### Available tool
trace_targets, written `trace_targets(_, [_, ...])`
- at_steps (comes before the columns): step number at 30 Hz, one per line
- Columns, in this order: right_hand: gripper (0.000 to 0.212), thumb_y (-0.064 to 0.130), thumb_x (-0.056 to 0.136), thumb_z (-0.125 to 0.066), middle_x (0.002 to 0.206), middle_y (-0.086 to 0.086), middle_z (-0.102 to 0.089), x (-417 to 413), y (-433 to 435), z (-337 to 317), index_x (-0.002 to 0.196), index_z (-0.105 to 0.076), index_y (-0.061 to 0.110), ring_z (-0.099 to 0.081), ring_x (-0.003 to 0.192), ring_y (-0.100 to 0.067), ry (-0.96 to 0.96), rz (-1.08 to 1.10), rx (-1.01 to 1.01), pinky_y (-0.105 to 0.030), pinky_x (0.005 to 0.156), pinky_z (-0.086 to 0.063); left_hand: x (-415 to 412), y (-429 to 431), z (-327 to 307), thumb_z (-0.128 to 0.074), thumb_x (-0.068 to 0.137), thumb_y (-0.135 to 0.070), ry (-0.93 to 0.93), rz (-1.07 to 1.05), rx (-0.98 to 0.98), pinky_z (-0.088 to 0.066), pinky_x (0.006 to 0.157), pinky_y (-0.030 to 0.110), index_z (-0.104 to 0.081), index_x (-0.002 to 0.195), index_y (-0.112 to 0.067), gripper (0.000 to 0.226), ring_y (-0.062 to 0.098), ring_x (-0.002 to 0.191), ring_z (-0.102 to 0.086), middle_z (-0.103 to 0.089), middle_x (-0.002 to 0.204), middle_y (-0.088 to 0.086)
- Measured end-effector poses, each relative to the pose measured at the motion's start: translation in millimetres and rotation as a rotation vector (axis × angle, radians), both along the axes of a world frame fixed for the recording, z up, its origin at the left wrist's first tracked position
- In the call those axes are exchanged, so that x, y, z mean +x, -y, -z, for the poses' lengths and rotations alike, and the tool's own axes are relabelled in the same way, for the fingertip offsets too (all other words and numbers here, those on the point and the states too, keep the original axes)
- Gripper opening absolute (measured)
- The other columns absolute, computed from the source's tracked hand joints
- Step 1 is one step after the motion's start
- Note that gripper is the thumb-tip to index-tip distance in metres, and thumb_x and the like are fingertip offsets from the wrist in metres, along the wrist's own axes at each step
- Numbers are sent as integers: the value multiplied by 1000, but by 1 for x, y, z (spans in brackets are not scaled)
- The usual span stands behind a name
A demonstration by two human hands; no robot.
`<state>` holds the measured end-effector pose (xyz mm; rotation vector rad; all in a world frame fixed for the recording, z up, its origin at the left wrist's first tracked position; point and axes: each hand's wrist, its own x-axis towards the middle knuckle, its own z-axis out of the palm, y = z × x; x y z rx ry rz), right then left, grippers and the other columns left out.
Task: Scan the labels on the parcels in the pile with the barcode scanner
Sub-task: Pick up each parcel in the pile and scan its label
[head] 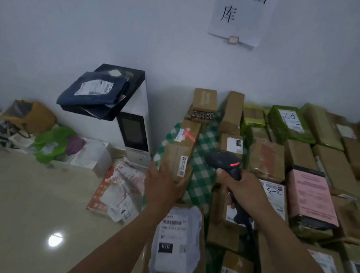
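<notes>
Your right hand (244,187) is wrapped tight around the handle of the black barcode scanner (227,163), its head up and pointing away from you with a red light glowing on the top face. The lower handle and its cable (251,233) drop behind your wrist and soon vanish against the dark gaps between boxes.

Your left hand (163,185) is spread flat, fingers extended, pressed on the near end of a long brown carton (181,149) that lies on a green-and-white checked bag (205,160). Your palm hides the carton's near edge, so how far it runs under your hand can't be made out. A narrow white label (182,166) sits on the carton just beyond your fingers, and its print is too small and soft to read.

The pile of parcels (281,168) fills the right side, stacked against the wall (97,29): brown boxes, green-wrapped packets (290,125), one parcel with a pink sheet (312,195). The far ones blur together, and the right edge cuts several off. Near you, a white mailer (175,239) shows a barcode and "010", the rest smeared.

Off to the left, a white machine (135,130) carries dark mailer bags (95,93) on top. Beyond it, a heap of bags (32,128) on the floor is too murky to sort out. A paper sign (239,14) on the wall is cropped at the top.
</notes>
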<state>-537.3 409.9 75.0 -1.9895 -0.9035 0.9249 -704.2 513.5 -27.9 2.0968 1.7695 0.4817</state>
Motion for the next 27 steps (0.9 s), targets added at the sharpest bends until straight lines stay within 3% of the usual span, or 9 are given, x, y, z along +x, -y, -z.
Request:
trace_targets(6, [33, 36, 93, -64, 49, 2, -62, -4, -16, 2, 75, -60, 9, -53, 35, -12, -14, 24, -29, -22, 42, -45, 17, -29, 11, -69, 80, -56, -115, 148, -145, -40, 97, 40, -18, 151, -19, 95, 33, 120, -39, -32, 135, 19])
trace_targets(10, [28, 36, 92, -65, 60, 0, -68, -2, -16, 5, 83, -62, 9, -57, 39, -14, -29, 8, -45, -25, 45, -48, 21, -38, -3, -72, 79, -38, 172, 102, -219, -38, 90, 34, -34, 144, -20, 77, 33, 119, -41, -35, 132, 17])
trace_targets(13, [21, 35, 93, -64, 62, 0, -71, 5, -17, 1, 92, -63, 14, -60, 43, -15, -47, 12, -19, -26, 47, -52, 18, -42, -24, -76, 78, -35, 420, 84, -267, -40, 85, 27, -47, 135, -21, 66, 21, 110, -52, -47, 127, 6])
trace_targets(15, [16, 35, 94, -62, 63, -1, -71, 11, -17, -2, 95, -62, 19, -63, 49, -17, -85, 43, 17, -26, 52, -55, 14, -39, -41, -77, 80, -31, 572, 79, -363, -49, 76, 23, -53, 124, -22, 51, 12, 96, -60, -55, 118, -2])
trace_targets(18, [13, 34, 94, -62, 84, -5, -69, 21, -17, -5, 104, -61, 25, -67, 59, -12, -143, 88, 102, -24, 56, -57, 12, -29, -58, -73, 87, -26, 795, 122, -535, -51, 60, 17, -59, 114, -22, 30, 6, 85, -65, -63, 108, -7])
trace_targets(20, [18, 34, 94, -61, 92, 2, -69, 25, -14, -7, 110, -60, 26, -67, 64, -5, -148, 72, 122, -18, 57, -54, 15, -22, -66, -69, 90, -25, 856, 142, -549, -51, 58, 15, -61, 113, -22, 25, 5, 82, -66, -64, 104, -7])
trace_targets(23, [25, 34, 90, -65, 101, 1, -71, 33, -10, -6, 113, -62, 25, -71, 85, -19, -235, 46, 151, -39, 74, -62, 20, -15, -75, -60, 96, -30, 910, 120, -606, -51, 58, 16, -61, 113, -21, 20, 5, 71, -69, -68, 99, 1])
trace_targets(24, [24, 36, 88, -65, 102, 2, -72, 35, -9, -7, 111, -63, 28, -72, 87, -19, -249, 35, 174, -40, 74, -62, 21, -13, -78, -57, 97, -33, 921, 109, -618, -51, 59, 17, -61, 112, -20, 21, 5, 68, -69, -69, 98, 3])
trace_targets(27, [22, 45, 84, -63, 98, 5, -72, 38, -7, -15, 101, -64, 32, -70, 84, -11, -234, 29, 209, -21, 67, -55, 23, -12, -78, -57, 90, -49, 864, 177, -561, -54, 70, 25, -54, 125, -24, 42, 13, 86, -68, -67, 116, 9])
